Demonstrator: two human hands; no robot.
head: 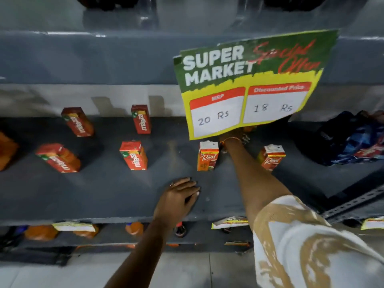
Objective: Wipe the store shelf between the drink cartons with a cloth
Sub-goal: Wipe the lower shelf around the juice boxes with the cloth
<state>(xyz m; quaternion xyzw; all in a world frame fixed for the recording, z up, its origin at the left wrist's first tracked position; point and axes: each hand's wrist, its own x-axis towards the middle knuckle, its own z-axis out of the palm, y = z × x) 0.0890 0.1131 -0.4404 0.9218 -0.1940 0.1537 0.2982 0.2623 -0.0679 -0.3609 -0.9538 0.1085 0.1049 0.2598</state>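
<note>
Patterned sleeve (311, 242) nearest, left hand (178, 196) flat, fingers spread on grey shelf (93, 194), right hand (234, 136) behind offer sign (249, 84), grip unclear, cartons (134, 155) spaced apart, tiled floor (187, 271) below.

We rest our left hand (180, 196) flat on the dark shelf (99, 192). Our right hand (234, 136) reaches back between two Real cartons (207, 155), mostly hidden behind the hanging price sign (249, 84).
</note>
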